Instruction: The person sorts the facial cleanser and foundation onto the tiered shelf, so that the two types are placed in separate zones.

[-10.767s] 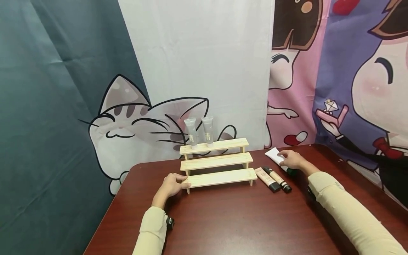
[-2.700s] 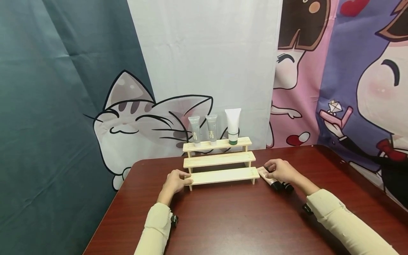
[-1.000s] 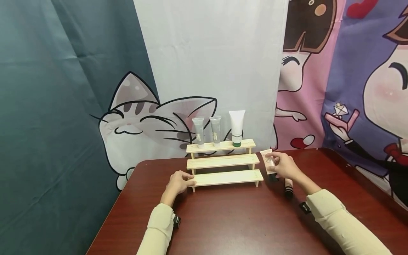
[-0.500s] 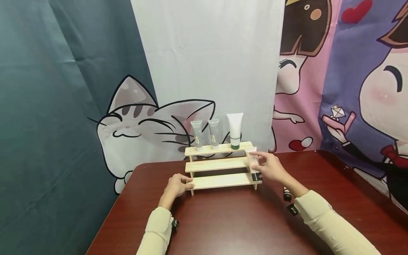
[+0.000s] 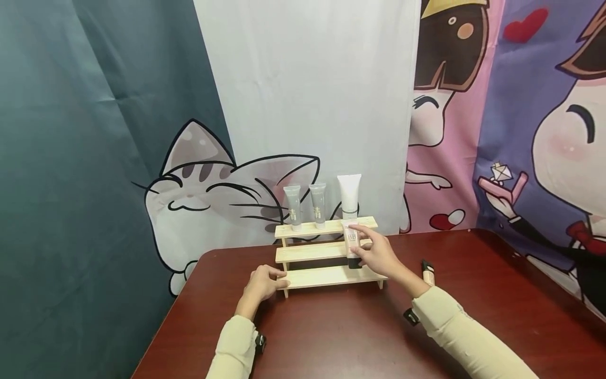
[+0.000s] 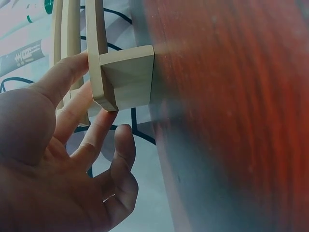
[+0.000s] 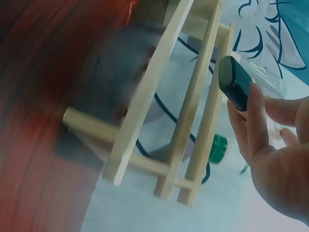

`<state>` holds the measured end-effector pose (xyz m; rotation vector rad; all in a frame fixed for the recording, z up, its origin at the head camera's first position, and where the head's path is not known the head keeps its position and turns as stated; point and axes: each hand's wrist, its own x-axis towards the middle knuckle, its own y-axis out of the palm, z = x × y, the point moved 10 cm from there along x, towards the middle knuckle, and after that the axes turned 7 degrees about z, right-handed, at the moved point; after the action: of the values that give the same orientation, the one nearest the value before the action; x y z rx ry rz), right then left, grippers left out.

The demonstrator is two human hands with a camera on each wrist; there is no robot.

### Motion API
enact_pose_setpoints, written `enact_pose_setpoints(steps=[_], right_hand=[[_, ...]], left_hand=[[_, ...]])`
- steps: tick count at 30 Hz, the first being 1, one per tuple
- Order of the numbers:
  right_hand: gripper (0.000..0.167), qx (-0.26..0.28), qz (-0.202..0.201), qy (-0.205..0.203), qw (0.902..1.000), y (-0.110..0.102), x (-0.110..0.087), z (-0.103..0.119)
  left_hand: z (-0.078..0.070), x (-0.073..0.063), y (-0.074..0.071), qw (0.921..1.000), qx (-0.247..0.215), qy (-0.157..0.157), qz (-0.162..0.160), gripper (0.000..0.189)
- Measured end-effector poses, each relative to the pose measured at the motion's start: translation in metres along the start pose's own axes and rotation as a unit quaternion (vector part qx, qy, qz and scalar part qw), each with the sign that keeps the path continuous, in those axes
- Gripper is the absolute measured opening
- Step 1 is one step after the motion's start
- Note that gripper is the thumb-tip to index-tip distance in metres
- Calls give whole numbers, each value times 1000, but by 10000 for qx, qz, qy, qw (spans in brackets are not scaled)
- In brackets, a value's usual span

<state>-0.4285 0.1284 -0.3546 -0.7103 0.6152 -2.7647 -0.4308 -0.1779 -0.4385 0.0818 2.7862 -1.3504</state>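
A three-step wooden display rack (image 5: 322,276) stands on the table. My left hand (image 5: 262,284) grips the left end of its lowest step, thumb on one side and fingertips at the end in the left wrist view. My right hand (image 5: 379,253) pinches a pale pink BB cream tube (image 5: 352,237) between thumb and fingers, held upright in front of the middle step. Its black cap (image 7: 236,84) points down. On the top step stand two clear tubes, a left one (image 5: 293,205) and a right one (image 5: 319,205), plus a white tube (image 5: 349,195), its green cap hidden in the head view.
A beige tube with a black end (image 5: 428,272) lies on the red-brown table (image 5: 331,331), right of the rack and partly hidden by my right forearm. Printed cloth (image 5: 307,105) hangs close behind the table.
My right hand has lifted the BB cream tube off the table and carried it left to the rack. Earlier, the white tube went from the table to the top step. My left hand stays put.
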Motion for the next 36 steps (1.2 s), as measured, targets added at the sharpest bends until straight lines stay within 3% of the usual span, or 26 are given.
enact_pose_setpoints(steps=[14, 28, 31, 36], right_hand=[[62, 238, -303, -165, 9991, 32, 20, 6], [62, 325, -89, -426, 9985, 57, 40, 15], [62, 273, 38, -505, 9983, 62, 42, 16], [63, -13, -142, -840, 9964, 62, 49, 21]], left_hand=[[-3, 1, 3, 9999, 146, -19, 89, 24], [2, -1, 0, 9998, 158, -117, 28, 25], [3, -2, 1, 9998, 126, -140, 0, 24], [2, -1, 0, 9999, 132, -70, -12, 25]])
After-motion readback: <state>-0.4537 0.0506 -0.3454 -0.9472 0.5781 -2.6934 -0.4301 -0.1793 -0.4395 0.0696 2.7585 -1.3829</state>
